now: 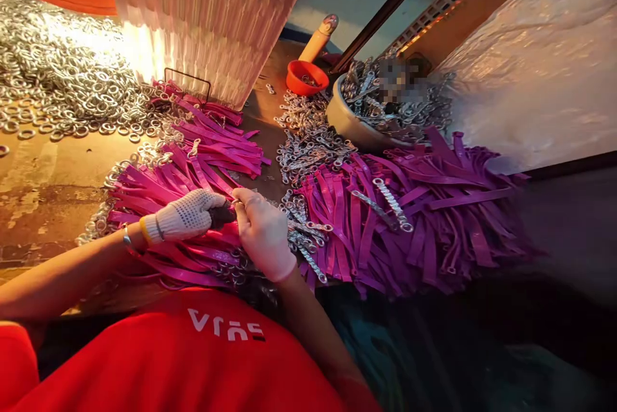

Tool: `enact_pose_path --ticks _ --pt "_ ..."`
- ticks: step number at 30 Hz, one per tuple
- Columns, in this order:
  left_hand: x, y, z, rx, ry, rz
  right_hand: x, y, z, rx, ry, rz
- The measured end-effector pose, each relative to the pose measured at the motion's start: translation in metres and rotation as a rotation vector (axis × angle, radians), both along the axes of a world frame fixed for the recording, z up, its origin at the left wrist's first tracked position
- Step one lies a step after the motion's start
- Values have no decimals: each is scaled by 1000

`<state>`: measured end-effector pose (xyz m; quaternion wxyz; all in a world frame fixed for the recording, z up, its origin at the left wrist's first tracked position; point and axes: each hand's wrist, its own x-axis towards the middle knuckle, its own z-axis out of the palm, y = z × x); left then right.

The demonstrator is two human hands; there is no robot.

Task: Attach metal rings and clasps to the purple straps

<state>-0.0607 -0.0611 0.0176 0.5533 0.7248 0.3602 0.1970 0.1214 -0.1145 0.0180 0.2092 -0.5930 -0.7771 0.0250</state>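
Up at two o'clock it's the beige bowl point(349, 123), heaped high with metal links point(369, 100), a blurred patch sitting over part of the pile. Round at twelve, here's the red bowl point(295, 83), much smaller, a few bits down inside it too small to make out, and a tan stick point(315, 41) rising just behind. Below those two, more links spill loose over the counter point(53, 174), while rings point(96, 81) fill ten o'clock in one great bright spread. Now to the hands, just short of nine: the left hand point(186, 216) in a white dotted glove, the right hand point(265, 232) in a plain pale one, meeting over the pink straps point(154, 184), which lie beneath both and fan out towards nine. Left fingers curl in tight about a dark patch, glove or object, I cannot tell. Right thumb and fingers are drawn narrow, tips up by the left's, and whether anything is pinched there is too small to tell. Over at three, on the right hand's outer side, spread the purple straps point(434, 225), two links lying across the top of them. And writing, down at seven: white letters point(226, 326) run across the red shirt point(193, 367), bold enough, but I cannot read them with certainty.
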Motion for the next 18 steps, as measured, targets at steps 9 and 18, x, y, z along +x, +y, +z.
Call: enact_pose_path --ticks 9,18 --pt "-5 -20 -7 27 -61 126 0 -6 15 -290 -218 67" --pt "-17 -8 13 120 57 -29 -12 -8 -2 -41 -430 157"
